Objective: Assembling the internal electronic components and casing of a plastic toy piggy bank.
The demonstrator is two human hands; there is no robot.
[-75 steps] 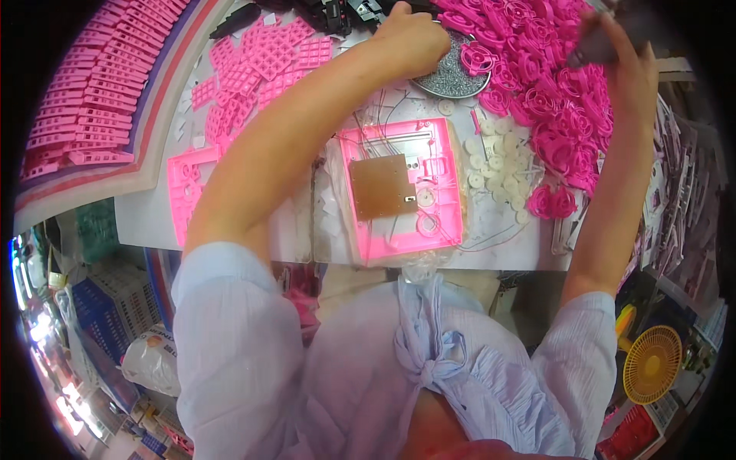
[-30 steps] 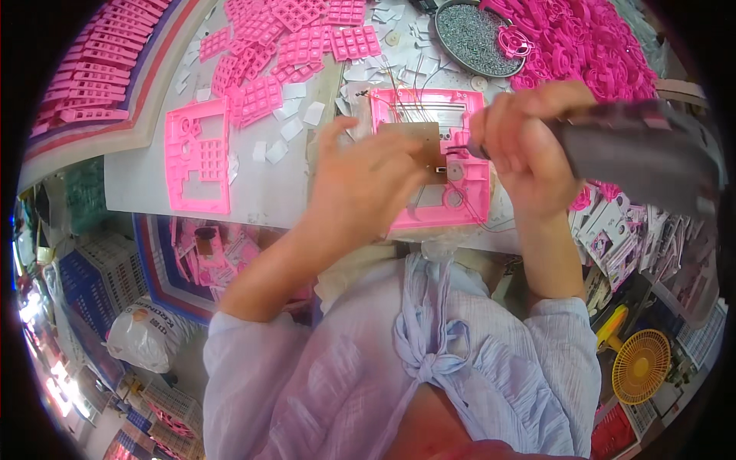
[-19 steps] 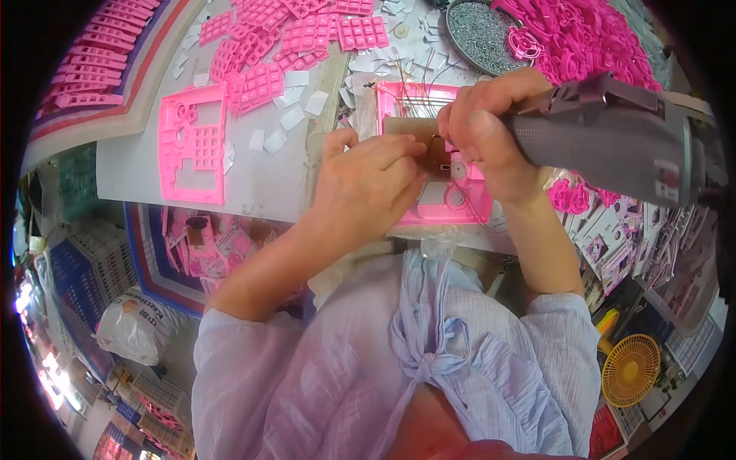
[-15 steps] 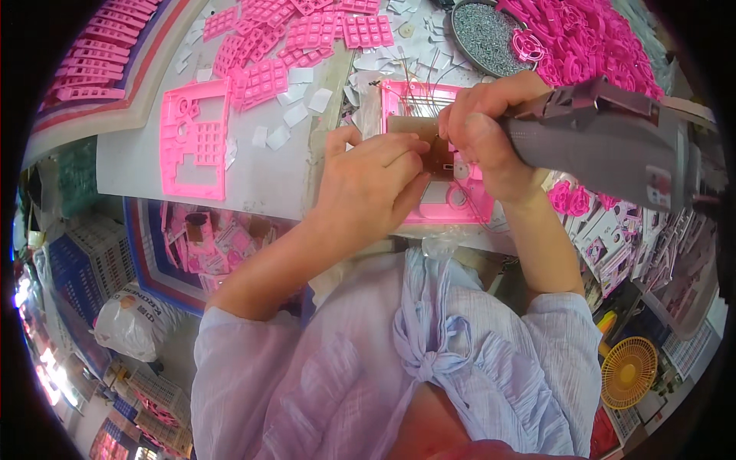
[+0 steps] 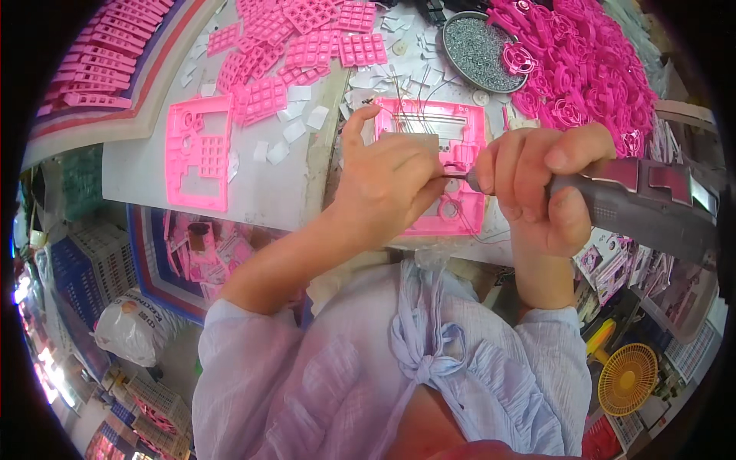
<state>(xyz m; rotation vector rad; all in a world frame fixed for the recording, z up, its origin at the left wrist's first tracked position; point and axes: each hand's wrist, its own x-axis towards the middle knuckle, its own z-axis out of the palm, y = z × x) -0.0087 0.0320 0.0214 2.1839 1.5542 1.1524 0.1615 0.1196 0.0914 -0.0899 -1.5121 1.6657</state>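
Note:
My right hand (image 5: pixel 544 188) is wrapped round a grey electric screwdriver (image 5: pixel 644 207), tilted so its thin bit points left. Beneath the bit lies a pink plastic housing (image 5: pixel 474 126) with thin wires and metal rods across its upper part. A brown circuit board (image 5: pixel 423 139) sits in the housing, mostly hidden by my left hand (image 5: pixel 387 180). The thumb and fingertips of that hand are pressed together at the bit's tip, with the index finger raised. Whatever they pinch is too small or hidden to make out.
At the back stands a round dish (image 5: pixel 445 47) of small metal screws. Pink rings and parts (image 5: pixel 579 69) are heaped at right. Pink keypad pieces (image 5: pixel 310 46) and white paper bits (image 5: pixel 294 131) lie at left, near another pink housing (image 5: pixel 218 184). A yellow fan (image 5: pixel 627 379) stands lower right.
My right hand and the screwdriver have moved right and toward me, uncovering the bit. My left hand has shifted slightly; its fingertips now meet at the bit's tip.

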